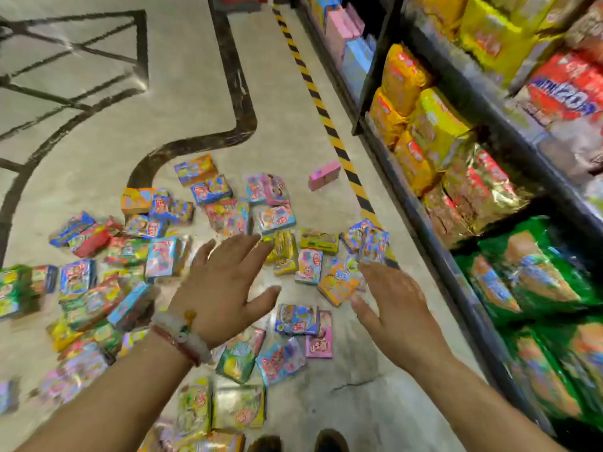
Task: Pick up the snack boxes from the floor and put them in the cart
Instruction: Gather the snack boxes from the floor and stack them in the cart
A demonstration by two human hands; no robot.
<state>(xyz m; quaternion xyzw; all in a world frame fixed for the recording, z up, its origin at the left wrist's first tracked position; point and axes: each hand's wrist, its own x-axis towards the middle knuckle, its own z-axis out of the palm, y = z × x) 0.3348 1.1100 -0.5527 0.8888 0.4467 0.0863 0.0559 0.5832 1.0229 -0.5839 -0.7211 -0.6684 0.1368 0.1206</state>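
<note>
Several small, colourful snack boxes [225,220] lie scattered over the beige floor, from the left edge to the shelf base. My left hand [222,288], with bracelets at the wrist, hovers above the middle of the pile with fingers spread and straight, holding nothing. My right hand [391,308] is stretched out beside it, fingers straight, over an orange box [339,285] and a blue box [368,243]. A single pink box [324,175] lies apart near the striped tape. No cart is in view.
A dark shelf unit [456,203] full of yellow, gold and green snack bags runs along the right. Yellow-black tape [326,119] marks the floor along its base. Shoe tips [293,443] show at the bottom edge. Bare floor with dark inlay lines [235,93] lies beyond the pile.
</note>
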